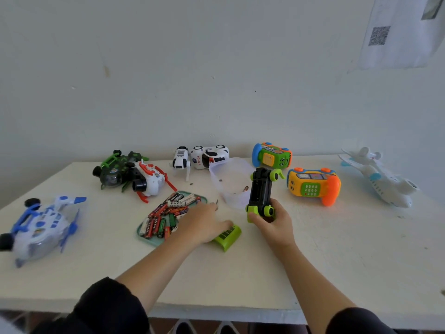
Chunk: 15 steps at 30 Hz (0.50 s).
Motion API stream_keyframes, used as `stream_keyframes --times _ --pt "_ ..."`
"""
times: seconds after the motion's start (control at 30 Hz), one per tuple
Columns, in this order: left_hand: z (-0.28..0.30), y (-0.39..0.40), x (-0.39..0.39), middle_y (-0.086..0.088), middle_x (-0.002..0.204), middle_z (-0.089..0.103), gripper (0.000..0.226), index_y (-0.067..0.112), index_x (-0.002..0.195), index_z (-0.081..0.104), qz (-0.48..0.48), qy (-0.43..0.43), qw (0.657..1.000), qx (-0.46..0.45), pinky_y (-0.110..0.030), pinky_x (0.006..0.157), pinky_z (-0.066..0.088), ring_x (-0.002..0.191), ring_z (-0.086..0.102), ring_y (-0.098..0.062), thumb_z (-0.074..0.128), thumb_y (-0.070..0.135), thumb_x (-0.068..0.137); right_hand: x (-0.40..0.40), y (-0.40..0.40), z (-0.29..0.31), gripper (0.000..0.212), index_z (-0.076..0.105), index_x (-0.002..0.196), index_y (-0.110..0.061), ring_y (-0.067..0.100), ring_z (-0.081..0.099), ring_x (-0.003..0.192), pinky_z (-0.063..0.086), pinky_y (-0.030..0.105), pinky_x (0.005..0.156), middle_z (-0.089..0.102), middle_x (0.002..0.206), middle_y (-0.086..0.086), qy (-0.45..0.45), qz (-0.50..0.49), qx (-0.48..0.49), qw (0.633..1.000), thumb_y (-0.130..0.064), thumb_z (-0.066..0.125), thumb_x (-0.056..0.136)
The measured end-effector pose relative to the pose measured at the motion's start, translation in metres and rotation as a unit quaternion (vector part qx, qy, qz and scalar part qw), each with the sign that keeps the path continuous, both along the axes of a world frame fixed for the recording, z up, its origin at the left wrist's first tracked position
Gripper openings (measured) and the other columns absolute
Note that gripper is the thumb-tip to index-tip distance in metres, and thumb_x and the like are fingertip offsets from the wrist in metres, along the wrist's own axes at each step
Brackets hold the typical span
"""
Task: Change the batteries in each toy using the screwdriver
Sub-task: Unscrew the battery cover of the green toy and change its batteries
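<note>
A white table [337, 249] stands against a pale wall [168, 68], and a paper with a QR code [402, 32] hangs at the upper right. At the far right of the table lies a white plane [385, 182]. At the left edge lies a blue toy [41, 225] on its back, and behind it a green toy [113, 169] touches a red-white toy [151, 180]. Near the wall stand a toy dog [181, 160] and, just beside it, a police car [209, 155] lying on its side. To the right there are two toy phones, a green phone [272, 156] at the back and an orange phone [313, 185] in front of it. Between the police car and the phones sits a clear box [231, 174] with small things inside. In front of it a green tray [154, 239] holds many batteries [168, 210]. The right hand [274, 220] grips the near end of a black-green car [261, 191], with its underside up and its battery bay showing. The left hand [204, 220] lies with relaxed fingers over the right edge of the tray, and its fingertips touch a green cover [227, 236] that rests on the table. Close to this hand's far side a small dark piece [217, 202] lies; I cannot tell what it is.
</note>
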<state>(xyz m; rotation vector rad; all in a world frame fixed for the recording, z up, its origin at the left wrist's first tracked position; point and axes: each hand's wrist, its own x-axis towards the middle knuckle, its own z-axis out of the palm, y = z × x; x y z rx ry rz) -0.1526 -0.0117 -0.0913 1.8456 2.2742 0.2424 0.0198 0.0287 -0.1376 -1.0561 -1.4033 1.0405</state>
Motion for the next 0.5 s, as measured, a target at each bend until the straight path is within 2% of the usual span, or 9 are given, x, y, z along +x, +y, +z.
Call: stream_keyframes --times 0.07,0.13,0.3,0.4,0.5 --pt "0.001 -0.008 0.002 -0.005 0.125 0.045 0.069 0.023 0.133 0.046 -0.064 0.038 0.997 -0.025 -0.038 0.091 0.044 0.119 0.044 -0.026 0.057 0.061 0.077 0.0 0.0 0.0 0.041 0.065 0.097 -0.022 0.007 0.057 0.064 0.047 0.016 0.059 0.066 0.076 -0.001 -0.002 0.0 0.001 1.0 -0.03 0.068 0.057" --pt "-0.003 -0.013 0.006 -0.004 0.117 0.049 0.059 0.022 0.128 0.052 -0.098 0.08 0.992 -0.008 -0.037 0.088 0.044 0.115 0.044 -0.025 0.055 0.058 0.081 0.0 0.0 0.0 0.04 0.065 0.096 -0.023 0.008 0.058 0.065 0.047 0.017 0.06 0.067 0.076 0.0 -0.002 0.002 0.002 1.0 -0.03 0.069 0.057" --pt "-0.016 -0.006 0.02 -0.007 0.109 0.056 0.054 0.014 0.115 0.058 -0.066 0.094 0.992 0.056 -0.036 0.083 0.043 0.106 0.05 -0.025 0.045 0.059 0.089 0.0 -0.001 0.0 0.038 0.065 0.095 -0.023 0.006 0.057 0.064 0.046 0.014 0.058 0.067 0.076 0.0 -0.001 0.002 0.01 1.0 -0.028 0.069 0.057" --pt "-0.016 -0.003 0.019 -0.007 0.107 0.06 0.053 0.012 0.114 0.061 -0.066 0.055 0.993 0.082 -0.038 0.085 0.046 0.103 0.052 -0.025 0.041 0.057 0.092 -0.001 -0.002 0.001 0.039 0.065 0.096 -0.022 0.003 0.054 0.06 0.045 0.013 0.057 0.065 0.073 -0.001 -0.004 0.004 0.014 1.0 -0.029 0.069 0.058" --pt "-0.008 0.002 -0.004 -0.005 0.107 0.063 0.033 0.014 0.112 0.064 -0.035 0.005 0.988 0.149 -0.037 0.085 0.047 0.101 0.055 -0.023 0.043 0.034 0.096 0.0 0.0 0.0 0.04 0.064 0.097 -0.024 0.003 0.055 0.061 0.046 0.017 0.059 0.064 0.073 -0.004 -0.005 0.008 0.008 1.0 -0.03 0.07 0.058"
